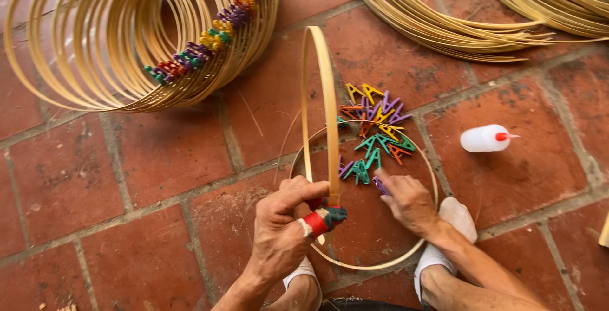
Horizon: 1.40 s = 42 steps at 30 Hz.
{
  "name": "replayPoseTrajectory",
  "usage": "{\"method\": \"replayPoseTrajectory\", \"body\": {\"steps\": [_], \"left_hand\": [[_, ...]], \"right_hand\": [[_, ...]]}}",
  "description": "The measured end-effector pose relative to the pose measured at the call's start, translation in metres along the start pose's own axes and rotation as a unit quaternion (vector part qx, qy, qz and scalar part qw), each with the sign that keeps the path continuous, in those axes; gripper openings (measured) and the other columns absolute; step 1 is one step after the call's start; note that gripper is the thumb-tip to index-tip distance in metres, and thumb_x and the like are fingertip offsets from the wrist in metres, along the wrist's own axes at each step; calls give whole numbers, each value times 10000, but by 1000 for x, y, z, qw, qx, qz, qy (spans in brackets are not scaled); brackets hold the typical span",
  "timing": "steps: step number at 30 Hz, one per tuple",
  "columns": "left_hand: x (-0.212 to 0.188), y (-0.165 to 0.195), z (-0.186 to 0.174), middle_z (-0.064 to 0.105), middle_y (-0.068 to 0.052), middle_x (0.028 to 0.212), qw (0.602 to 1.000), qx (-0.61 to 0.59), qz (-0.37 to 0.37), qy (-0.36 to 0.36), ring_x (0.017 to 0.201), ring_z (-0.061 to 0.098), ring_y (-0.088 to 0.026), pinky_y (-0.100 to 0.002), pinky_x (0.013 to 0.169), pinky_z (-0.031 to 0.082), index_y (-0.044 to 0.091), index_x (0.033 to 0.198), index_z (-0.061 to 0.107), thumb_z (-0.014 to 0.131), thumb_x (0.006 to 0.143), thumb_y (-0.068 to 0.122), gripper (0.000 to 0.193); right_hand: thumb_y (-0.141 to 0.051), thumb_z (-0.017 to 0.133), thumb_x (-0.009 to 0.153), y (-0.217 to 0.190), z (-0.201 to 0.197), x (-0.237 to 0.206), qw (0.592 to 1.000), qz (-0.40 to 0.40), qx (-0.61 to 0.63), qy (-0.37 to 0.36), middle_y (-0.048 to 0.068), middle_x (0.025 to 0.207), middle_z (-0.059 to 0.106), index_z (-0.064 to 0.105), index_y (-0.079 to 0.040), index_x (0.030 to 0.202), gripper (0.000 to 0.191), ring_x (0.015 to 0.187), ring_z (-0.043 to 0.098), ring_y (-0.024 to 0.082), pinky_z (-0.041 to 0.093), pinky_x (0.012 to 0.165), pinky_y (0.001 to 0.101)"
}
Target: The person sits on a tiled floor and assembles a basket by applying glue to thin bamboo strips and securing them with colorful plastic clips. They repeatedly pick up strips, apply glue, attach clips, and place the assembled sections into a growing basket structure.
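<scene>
Two hands work low in the frame, just above the person's feet in pale slippers (458, 214). The left hand (283, 222) closes its fingers around the bottom of an upright bamboo hoop (329, 108), thumb pressed across the strip where its ends seem to overlap; a red wrap sits on one fingertip beside dark pegs already at the joint. The right hand (409, 202) reaches forward with fingertips pinching a purple clothespin (380, 186) at the near edge of the peg pile (374, 135). A second hoop (406, 257) lies flat on the brick floor (152, 159) around hands and pile.

To do this well, I judge the left grip should hold the overlap square and tight while the peg is opened wide and seated straight across both layers. Farther right lies a white squeeze bottle (483, 138) with a red tip. Beyond, a stack of clipped hoops (95, 64) stands at far left, and loose bamboo strips (457, 25) curve along the top.
</scene>
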State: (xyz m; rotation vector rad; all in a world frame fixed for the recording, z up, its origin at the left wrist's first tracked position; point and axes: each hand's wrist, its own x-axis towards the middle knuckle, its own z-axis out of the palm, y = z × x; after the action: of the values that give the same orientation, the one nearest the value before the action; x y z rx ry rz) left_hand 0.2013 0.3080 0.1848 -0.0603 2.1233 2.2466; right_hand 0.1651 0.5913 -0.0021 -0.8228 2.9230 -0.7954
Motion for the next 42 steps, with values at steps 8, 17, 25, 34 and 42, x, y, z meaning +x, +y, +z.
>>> {"method": "replayPoseTrajectory", "body": {"steps": [8, 17, 25, 34, 42], "left_hand": [[-1, 5, 0, 632, 8, 756, 993, 96, 26, -56, 804, 523, -139, -301, 766, 418, 85, 1077, 807, 870, 753, 105, 330], [0, 9, -2, 634, 8, 724, 983, 146, 47, -95, 721, 542, -147, -311, 741, 409, 104, 1060, 792, 868, 749, 168, 326], [-3, 5, -8, 652, -4, 744, 987, 125, 49, -89, 739, 530, -142, -314, 765, 413, 87, 1107, 797, 855, 783, 123, 331], [-6, 6, -11, 683, -12, 825, 993, 84, 45, -69, 808, 582, -148, -315, 746, 469, 73, 1184, 759, 839, 775, 29, 420], [4, 14, 5, 595, -28, 692, 961, 223, 47, -154, 688, 539, -172, -333, 646, 414, 97, 1070, 794, 834, 746, 82, 327]], "right_hand": [[-21, 785, 814, -70, -152, 57, 896, -104, 401, -162, 67, 1056, 755, 715, -46, 1224, 417, 944, 754, 195, 593, 786, 312], [-59, 804, 826, -100, -170, 87, 893, -140, 380, -197, 65, 979, 745, 727, -47, 1162, 345, 882, 743, 190, 584, 732, 313], [-234, 761, 900, -69, -138, 67, 854, -173, 470, -142, 142, 1181, 705, 643, -15, 1271, 447, 1016, 735, 234, 649, 830, 311], [-173, 624, 902, -23, 16, 66, 975, -204, -71, 56, 113, 894, 688, 705, -63, 1027, 186, 772, 670, 236, 544, 635, 356], [-474, 738, 871, -16, 81, 85, 981, -20, -147, -127, 119, 763, 608, 676, -77, 823, 406, 669, 632, 261, 493, 537, 421]]}}
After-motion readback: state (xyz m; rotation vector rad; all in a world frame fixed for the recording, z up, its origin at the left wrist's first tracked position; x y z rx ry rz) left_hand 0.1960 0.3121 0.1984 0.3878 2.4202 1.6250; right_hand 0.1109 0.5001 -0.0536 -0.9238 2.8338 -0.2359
